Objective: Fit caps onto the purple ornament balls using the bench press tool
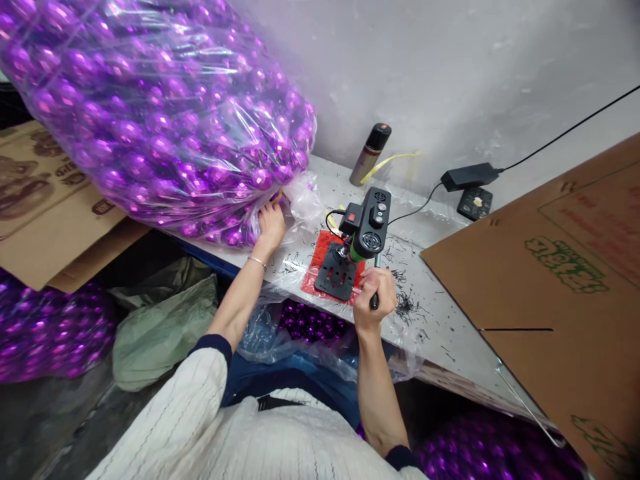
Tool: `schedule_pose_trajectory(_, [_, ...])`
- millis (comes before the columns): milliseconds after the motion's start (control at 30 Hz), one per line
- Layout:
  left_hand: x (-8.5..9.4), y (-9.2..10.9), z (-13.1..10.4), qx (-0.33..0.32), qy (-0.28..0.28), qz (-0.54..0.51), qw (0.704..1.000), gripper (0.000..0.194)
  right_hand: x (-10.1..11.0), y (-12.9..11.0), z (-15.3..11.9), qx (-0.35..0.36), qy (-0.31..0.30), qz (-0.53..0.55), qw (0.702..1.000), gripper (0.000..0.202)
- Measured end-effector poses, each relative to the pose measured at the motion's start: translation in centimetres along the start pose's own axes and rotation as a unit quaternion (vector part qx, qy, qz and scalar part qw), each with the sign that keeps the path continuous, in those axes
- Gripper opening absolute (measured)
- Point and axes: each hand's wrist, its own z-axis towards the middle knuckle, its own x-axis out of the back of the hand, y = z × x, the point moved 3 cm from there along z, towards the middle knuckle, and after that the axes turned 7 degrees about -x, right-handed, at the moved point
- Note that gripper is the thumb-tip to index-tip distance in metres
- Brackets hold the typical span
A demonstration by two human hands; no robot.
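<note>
My right hand [375, 297] is closed round the black-tipped lever handle [375, 301] of a small black bench press [367, 227]. The machine has round vents, knobs and a red switch, and its slotted base plate [336, 273] rests on a red sheet [313, 280]. My left hand [271, 223] is at the gathered mouth of a large clear plastic bag [300, 197] full of shiny purple balls [200, 133]. Its fingers curl inward among the plastic and balls; their tips are hidden, and I cannot make out what they hold.
A spray can [370, 155] and yellow strip [387, 163] stand by the wall. A black power adapter [470, 176] trails cables. Small black bits [407, 303] litter the worktop. A large cardboard box [550, 287] borders the right; flattened cardboard [50, 200] lies left. More purple balls [313, 320] sit below.
</note>
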Motion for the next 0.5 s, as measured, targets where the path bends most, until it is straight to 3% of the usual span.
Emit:
schedule_pose_trajectory(133, [-0.5, -1.3, 1.9, 0.016, -0.048, 0.072, 0.996, 0.048, -0.1, 0.1, -0.1, -0.002, 0.003, -0.001, 1.0, 0.028])
schedule_pose_trajectory(333, [-0.6, -2.2, 1.5, -0.011, -0.121, 0.045, 0.992, 0.046, -0.1, 0.1, 0.0, 0.019, -0.002, -0.003, 1.0, 0.026])
schedule_pose_trajectory(400, [0.2, -1.9, 0.5, -0.038, -0.096, -0.003, 0.995, 0.052, -0.1, 0.0, 0.0, 0.025, -0.005, -0.005, 1.0, 0.026])
schedule_pose_trajectory(500, [2.0, -0.8, -2.4, -0.101, 0.022, -0.1, 0.99, 0.064, -0.1, 0.1, 0.0, 0.027, -0.011, -0.01, 1.0, 0.027])
